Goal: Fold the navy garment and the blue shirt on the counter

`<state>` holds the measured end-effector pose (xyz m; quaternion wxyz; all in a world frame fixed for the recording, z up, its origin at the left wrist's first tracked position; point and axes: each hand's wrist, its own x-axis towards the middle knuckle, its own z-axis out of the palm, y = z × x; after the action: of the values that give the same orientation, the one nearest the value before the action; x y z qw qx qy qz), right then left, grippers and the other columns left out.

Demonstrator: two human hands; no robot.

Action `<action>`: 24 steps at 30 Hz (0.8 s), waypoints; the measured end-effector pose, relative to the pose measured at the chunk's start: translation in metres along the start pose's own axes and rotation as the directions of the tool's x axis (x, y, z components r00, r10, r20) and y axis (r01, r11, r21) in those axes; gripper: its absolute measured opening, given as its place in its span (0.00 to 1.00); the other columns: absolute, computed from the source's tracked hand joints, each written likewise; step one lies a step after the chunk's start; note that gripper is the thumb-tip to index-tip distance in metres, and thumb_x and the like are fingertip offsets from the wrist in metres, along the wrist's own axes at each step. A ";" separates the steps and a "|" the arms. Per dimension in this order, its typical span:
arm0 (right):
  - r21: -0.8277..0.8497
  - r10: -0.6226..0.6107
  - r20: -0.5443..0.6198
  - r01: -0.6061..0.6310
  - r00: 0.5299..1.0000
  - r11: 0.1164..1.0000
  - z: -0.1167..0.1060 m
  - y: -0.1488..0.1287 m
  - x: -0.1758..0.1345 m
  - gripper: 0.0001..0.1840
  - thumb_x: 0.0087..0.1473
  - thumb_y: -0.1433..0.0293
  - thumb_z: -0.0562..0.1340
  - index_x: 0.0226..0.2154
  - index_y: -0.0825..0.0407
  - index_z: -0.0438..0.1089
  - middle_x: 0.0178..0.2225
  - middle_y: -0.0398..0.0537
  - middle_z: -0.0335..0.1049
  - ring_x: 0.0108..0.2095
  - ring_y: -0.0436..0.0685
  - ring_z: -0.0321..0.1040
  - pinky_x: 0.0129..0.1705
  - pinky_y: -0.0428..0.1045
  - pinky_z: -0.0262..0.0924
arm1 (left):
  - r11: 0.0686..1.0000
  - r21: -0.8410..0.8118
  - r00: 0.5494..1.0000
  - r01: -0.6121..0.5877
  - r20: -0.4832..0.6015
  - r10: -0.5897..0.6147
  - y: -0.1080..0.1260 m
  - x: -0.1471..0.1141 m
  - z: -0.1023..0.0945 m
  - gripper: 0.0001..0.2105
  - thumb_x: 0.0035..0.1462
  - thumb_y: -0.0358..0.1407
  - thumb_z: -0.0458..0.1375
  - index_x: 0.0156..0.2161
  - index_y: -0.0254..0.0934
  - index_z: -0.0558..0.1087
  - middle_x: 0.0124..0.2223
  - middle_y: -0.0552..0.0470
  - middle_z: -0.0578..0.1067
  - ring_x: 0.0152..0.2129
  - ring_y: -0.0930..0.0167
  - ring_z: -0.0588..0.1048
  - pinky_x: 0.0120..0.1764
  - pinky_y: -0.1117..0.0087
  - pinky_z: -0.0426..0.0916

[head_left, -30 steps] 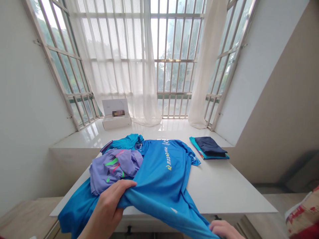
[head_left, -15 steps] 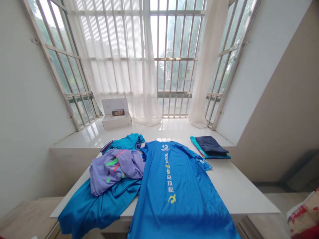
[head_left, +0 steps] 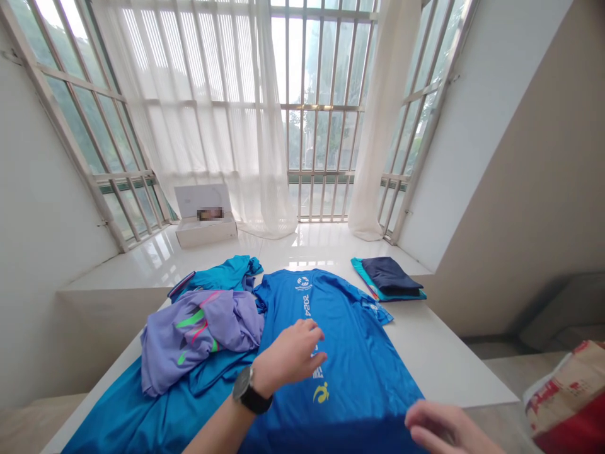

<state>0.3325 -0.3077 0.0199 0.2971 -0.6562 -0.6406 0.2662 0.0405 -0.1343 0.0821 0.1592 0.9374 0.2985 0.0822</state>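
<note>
Both hands are back in view, having been out of frame half a second ago. The blue shirt [head_left: 354, 353], gathered between them at the hem a second ago, now lies spread lengthwise down the middle of the table [head_left: 454, 353], print uppermost. The cloth is therefore judged laid out and released. Left hand [head_left: 289, 356]: over the printed front, fingers loosely bent and apart, nothing in grasp; contact with the cloth cannot be determined. Right hand [head_left: 439, 427]: near the shirt's lower right edge, fingers curved and parted, no cloth seen in them.

A crumpled purple garment [head_left: 161, 353] rests on teal cloth [head_left: 118, 403] at left; folded clothes [head_left: 392, 276] lie at far right. Beyond, the sill [head_left: 274, 249] bears an open box [head_left: 208, 234] before a sheer curtain [head_left: 212, 139] and barred window [head_left: 321, 107].
</note>
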 end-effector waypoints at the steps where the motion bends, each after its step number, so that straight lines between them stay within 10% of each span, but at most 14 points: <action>1: -0.040 0.022 -0.008 -0.023 1.000 0.999 -0.010 0.005 0.022 0.20 0.56 0.52 0.58 0.28 0.47 0.77 0.25 0.44 0.77 0.28 0.57 0.74 0.29 0.46 0.66 | 0.999 0.040 1.000 0.023 0.004 -0.023 -0.008 0.024 0.009 0.15 0.63 0.39 0.56 0.52 0.36 0.71 0.54 0.40 0.72 0.50 0.56 0.71 0.51 0.57 0.69; 6: -0.310 0.269 -0.417 -0.415 0.868 0.856 -0.031 0.038 0.132 0.18 0.56 0.58 0.55 0.34 0.52 0.74 0.37 0.58 0.77 0.37 0.64 0.74 0.38 0.52 0.64 | 0.973 0.147 0.983 0.177 -0.079 -0.167 -0.036 0.105 0.055 0.21 0.65 0.45 0.53 0.56 0.34 0.68 0.60 0.35 0.66 0.58 0.49 0.64 0.54 0.45 0.64; 12: -0.302 0.240 -0.396 -0.373 0.886 0.878 -0.026 0.051 0.182 0.11 0.56 0.63 0.56 0.29 0.49 0.70 0.32 0.50 0.76 0.35 0.58 0.74 0.38 0.48 0.62 | 0.985 0.135 0.981 0.106 -0.176 -0.082 -0.048 0.141 0.074 0.17 0.67 0.42 0.50 0.53 0.35 0.70 0.52 0.38 0.72 0.50 0.56 0.69 0.52 0.54 0.64; 18: -0.243 0.182 -0.578 -0.381 0.795 0.892 -0.067 0.030 0.235 0.21 0.64 0.59 0.47 0.49 0.54 0.65 0.41 0.58 0.77 0.43 0.63 0.73 0.41 0.51 0.62 | 0.999 0.034 0.995 0.006 -0.097 -0.003 -0.059 0.194 0.091 0.24 0.65 0.47 0.50 0.61 0.40 0.66 0.65 0.39 0.63 0.61 0.50 0.59 0.60 0.43 0.51; 24: -0.300 0.069 -0.552 -0.275 0.831 0.914 -0.091 0.000 0.299 0.11 0.61 0.64 0.57 0.43 0.50 0.70 0.34 0.55 0.77 0.39 0.63 0.74 0.39 0.50 0.58 | 0.903 -0.424 0.994 0.067 -0.044 -0.095 -0.059 0.251 0.100 0.24 0.53 0.42 0.63 0.56 0.43 0.72 0.67 0.43 0.61 0.66 0.47 0.48 0.64 0.40 0.33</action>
<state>0.4098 -0.0130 0.0914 0.3086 -0.8033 -0.5089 -0.0236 0.2365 0.0331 -0.0177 0.3518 0.8644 0.3174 0.1679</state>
